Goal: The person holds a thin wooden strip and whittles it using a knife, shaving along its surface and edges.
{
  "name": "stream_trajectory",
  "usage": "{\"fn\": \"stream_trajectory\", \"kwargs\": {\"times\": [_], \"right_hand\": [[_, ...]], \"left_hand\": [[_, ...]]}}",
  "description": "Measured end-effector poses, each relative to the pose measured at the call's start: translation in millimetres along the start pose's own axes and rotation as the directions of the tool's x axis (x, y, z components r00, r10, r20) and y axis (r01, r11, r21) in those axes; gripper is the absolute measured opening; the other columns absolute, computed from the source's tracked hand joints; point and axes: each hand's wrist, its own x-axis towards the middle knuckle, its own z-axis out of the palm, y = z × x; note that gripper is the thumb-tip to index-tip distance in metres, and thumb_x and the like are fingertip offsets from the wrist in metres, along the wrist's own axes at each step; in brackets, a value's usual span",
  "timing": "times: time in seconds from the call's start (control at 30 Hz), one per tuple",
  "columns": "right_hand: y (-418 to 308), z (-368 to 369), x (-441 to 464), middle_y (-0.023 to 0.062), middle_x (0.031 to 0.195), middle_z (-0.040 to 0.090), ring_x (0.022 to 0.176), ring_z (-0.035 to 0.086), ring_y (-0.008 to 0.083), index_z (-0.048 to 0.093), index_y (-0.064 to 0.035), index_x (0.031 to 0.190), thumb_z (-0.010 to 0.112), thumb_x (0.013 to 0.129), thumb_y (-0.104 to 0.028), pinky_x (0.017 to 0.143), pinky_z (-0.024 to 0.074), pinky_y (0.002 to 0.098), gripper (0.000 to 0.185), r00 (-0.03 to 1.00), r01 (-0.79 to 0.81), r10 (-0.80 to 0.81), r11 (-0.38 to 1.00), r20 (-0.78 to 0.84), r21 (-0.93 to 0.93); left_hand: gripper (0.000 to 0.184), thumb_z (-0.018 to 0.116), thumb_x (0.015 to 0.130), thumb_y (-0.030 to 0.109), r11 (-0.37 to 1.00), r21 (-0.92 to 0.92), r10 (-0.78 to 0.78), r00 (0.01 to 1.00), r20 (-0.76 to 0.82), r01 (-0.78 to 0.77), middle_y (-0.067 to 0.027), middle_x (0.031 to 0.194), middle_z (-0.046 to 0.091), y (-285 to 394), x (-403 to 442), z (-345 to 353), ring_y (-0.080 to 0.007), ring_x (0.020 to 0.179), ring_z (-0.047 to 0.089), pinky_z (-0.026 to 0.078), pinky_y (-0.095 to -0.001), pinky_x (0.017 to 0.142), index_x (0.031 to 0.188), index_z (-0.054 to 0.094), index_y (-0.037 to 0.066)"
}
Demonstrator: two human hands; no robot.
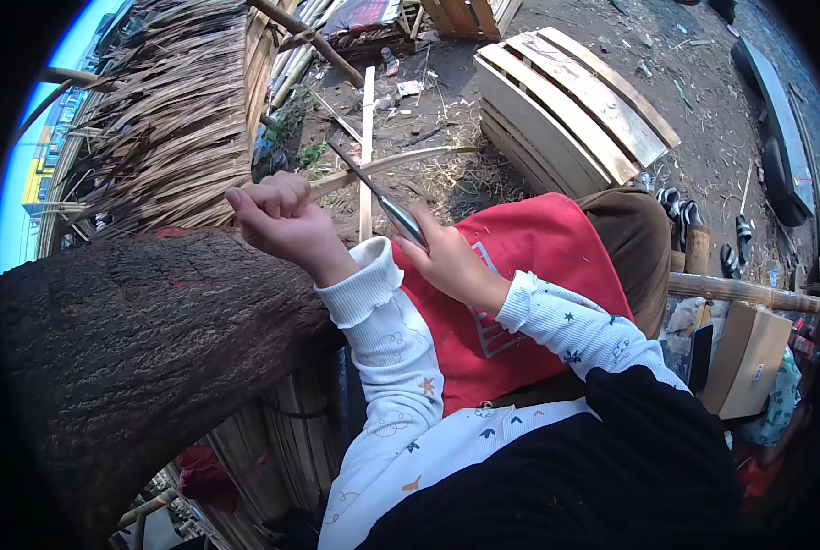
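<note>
My left hand is closed in a fist around one end of a thin, pale bamboo strip. From the fist the strip reaches out to the right, bending slightly. A knife is gripped in my right hand, its narrow dark blade pointing up and to the left. That blade crosses the strip in view; whether they touch I cannot tell. Under both hands, a red cloth with a pale printed pattern covers my lap.
A thick dark log lies to my left, below a stack of dry thatch. Slatted wooden crates stand ahead on littered soil. A long pale strip lies beyond my hands. At right are a bamboo pole, a cardboard box and sandals.
</note>
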Motion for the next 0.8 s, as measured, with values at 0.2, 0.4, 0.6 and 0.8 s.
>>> {"fn": "stream_trajectory", "kwargs": {"times": [0.2,0.4,0.6,0.8], "right_hand": [[-29.1,-34.5,8.7,0.0137,0.058,0.050,0.048,0.048,0.0172,0.046,0.0004,0.100,0.057,0.086,-0.026,0.047,0.0377,0.0325,0.032,0.983,-0.131,0.132,0.991,0.130,-0.021],[-75.7,-50.6,-1.6,0.0144,0.073,0.054,0.058,0.056,0.0285,0.045,-0.0014,0.092,0.057,0.085,-0.019,0.049,0.0390,0.0340,0.023,0.971,0.235,-0.226,0.965,-0.081,0.120],[-6.0,-16.6,0.8,0.0236,0.064,0.056,0.059,0.056,0.0406,0.045,0.0024,0.082,0.054,0.087,-0.029,0.052,0.0419,0.0446,0.034,0.993,-0.117,0.118,0.990,0.002,-0.078],[-27.3,-26.8,4.5,0.0173,0.056,0.051,0.048,0.052,0.0288,0.047,0.0032,0.089,0.055,0.087,-0.028,0.046,0.0382,0.0364,0.032,0.992,-0.108,0.113,0.990,0.060,-0.090]], "left_hand": [[0.049,0.037,0.095,0.033,1.000,0.009,-0.007,1.000,-0.003,0.007,0.0046,0.047,0.016,1.8,0.8,12.3,-0.0063,0.040,0.014,0.012,-0.0237,0.040,0.053,0.022,0.014],[0.048,0.037,0.095,0.032,1.000,0.020,-0.009,0.997,-0.078,0.011,0.0046,0.047,0.017,1.1,2.0,10.1,-0.0065,0.040,0.015,0.012,-0.0239,0.039,0.053,0.022,0.013],[0.049,0.038,0.095,0.032,1.000,0.016,-0.006,1.000,-0.018,0.007,0.0049,0.047,0.017,0.9,-10.6,20.4,-0.0069,0.041,0.017,0.013,-0.0244,0.039,0.052,0.023,0.013],[0.048,0.039,0.094,0.032,0.999,-0.020,-0.028,0.999,-0.043,0.028,0.0054,0.048,0.018,0.6,-1.2,15.6,-0.0062,0.041,0.016,0.013,-0.0236,0.040,0.053,0.024,0.013]]}}
